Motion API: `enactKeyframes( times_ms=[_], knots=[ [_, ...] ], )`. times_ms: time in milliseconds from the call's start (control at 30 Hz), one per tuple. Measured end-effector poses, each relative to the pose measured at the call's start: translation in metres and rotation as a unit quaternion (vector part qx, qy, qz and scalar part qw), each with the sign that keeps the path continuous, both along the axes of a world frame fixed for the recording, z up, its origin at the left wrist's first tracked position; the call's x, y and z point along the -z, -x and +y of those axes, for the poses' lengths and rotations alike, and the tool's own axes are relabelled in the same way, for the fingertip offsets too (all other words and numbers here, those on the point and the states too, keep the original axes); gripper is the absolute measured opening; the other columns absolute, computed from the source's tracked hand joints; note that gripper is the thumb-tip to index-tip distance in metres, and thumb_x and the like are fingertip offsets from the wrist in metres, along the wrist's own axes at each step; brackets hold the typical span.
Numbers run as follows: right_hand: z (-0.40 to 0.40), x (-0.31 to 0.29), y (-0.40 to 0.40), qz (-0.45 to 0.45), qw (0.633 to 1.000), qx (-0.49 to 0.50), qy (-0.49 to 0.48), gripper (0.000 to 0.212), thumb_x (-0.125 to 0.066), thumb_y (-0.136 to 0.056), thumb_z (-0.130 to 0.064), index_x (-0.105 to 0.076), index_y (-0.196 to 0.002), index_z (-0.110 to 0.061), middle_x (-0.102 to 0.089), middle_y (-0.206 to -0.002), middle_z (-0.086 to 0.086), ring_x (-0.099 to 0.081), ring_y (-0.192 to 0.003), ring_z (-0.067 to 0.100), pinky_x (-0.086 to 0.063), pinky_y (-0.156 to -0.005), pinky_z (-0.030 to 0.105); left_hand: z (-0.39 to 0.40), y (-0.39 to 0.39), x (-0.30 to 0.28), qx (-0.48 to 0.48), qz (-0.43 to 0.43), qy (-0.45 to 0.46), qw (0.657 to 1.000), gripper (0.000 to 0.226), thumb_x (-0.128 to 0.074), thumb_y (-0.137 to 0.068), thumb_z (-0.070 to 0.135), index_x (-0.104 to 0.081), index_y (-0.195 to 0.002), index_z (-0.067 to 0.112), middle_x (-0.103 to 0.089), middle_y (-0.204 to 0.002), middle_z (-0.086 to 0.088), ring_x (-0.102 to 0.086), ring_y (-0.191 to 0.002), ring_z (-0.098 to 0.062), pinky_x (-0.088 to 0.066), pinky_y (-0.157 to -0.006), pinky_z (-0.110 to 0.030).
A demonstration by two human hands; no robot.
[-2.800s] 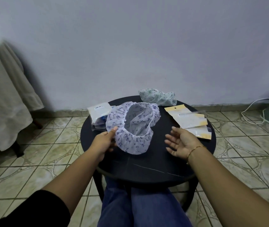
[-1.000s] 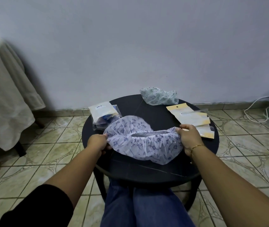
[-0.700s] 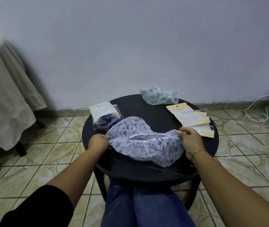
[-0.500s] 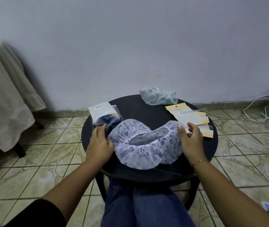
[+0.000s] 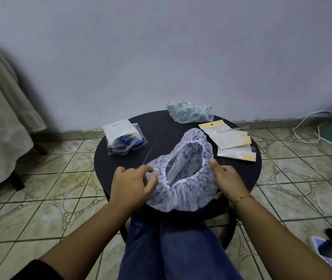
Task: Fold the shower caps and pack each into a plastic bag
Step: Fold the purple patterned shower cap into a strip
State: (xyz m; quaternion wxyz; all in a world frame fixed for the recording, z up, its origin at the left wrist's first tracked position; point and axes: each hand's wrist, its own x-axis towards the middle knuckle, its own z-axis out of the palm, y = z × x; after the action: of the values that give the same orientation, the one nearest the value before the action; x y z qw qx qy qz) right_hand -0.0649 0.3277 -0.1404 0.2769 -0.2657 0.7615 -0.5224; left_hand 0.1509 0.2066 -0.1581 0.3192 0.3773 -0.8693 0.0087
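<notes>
The right hand's [image 5: 226,179] fingers are being hidden under the shower cap [image 5: 183,176]. Beside that cap, the packed bag's [image 5: 123,138] contents are being blurred, and the label print is too small to be read.

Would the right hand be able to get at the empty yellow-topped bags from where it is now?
Probably yes. The right hand holds the purple-print cap at its right edge, and the empty bags lie just beyond it on the table with nothing between. It would need to let go of the cap first.
</notes>
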Motion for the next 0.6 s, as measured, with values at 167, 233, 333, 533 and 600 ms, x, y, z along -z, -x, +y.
enactKeyframes(
  times_ms=[167,233,333,533,600],
  knots=[
    [-0.007,-0.008,0.005,-0.031,0.999,0.001,-0.024,0.060,-0.041,-0.088,-0.064,-0.053,-0.071,-0.008,-0.050,-0.069,0.006,-0.051,-0.062,0.023,-0.039,-0.045,0.026,-0.011,0.009,-0.026,-0.087,0.159,-0.198,0.963,0.052,-0.034,-0.095,0.052,-0.067,-0.075,0.017,-0.067,-0.073,0.002,-0.060,-0.071,-0.017,-0.047,-0.067,-0.034],
    [-0.008,-0.008,0.008,-0.087,0.996,0.014,-0.019,0.058,-0.041,-0.088,-0.065,-0.060,-0.082,-0.011,-0.055,-0.076,0.005,-0.052,-0.065,0.022,-0.038,-0.047,0.026,-0.029,0.013,-0.032,-0.118,0.195,-0.319,0.920,0.043,-0.040,-0.096,0.046,-0.064,-0.080,0.013,-0.068,-0.087,-0.006,-0.062,-0.082,-0.024,-0.048,-0.075,-0.039],
    [-0.009,-0.007,0.011,-0.162,0.986,0.022,0.017,0.048,-0.049,-0.089,-0.058,-0.063,-0.090,-0.012,-0.060,-0.079,0.003,-0.053,-0.066,0.021,-0.039,-0.052,0.028,-0.047,0.022,-0.037,-0.107,0.237,-0.551,0.793,0.030,-0.046,-0.095,0.037,-0.058,-0.097,0.010,-0.063,-0.094,-0.010,-0.061,-0.082,-0.027,-0.048,-0.067,-0.036],
    [-0.009,-0.012,0.012,-0.315,0.944,0.017,0.101,0.030,-0.059,-0.090,-0.035,-0.067,-0.092,-0.005,-0.071,-0.085,0.012,-0.068,-0.072,0.024,-0.051,-0.056,0.030,-0.058,0.030,-0.034,-0.093,0.217,-0.697,0.677,0.010,-0.040,-0.081,0.015,-0.049,-0.077,0.012,-0.054,-0.072,-0.005,-0.048,-0.063,-0.020,-0.039,-0.059,-0.028],
    [-0.008,-0.013,0.016,-0.355,0.928,0.010,0.111,0.028,-0.059,-0.091,-0.033,-0.067,-0.089,-0.006,-0.072,-0.074,0.009,-0.068,-0.064,0.021,-0.053,-0.049,0.027,-0.061,0.031,-0.033,-0.098,0.212,-0.708,0.667,0.022,-0.044,-0.078,0.028,-0.055,-0.084,0.009,-0.056,-0.080,-0.005,-0.052,-0.070,-0.020,-0.041,-0.063,-0.028]
  ],
)
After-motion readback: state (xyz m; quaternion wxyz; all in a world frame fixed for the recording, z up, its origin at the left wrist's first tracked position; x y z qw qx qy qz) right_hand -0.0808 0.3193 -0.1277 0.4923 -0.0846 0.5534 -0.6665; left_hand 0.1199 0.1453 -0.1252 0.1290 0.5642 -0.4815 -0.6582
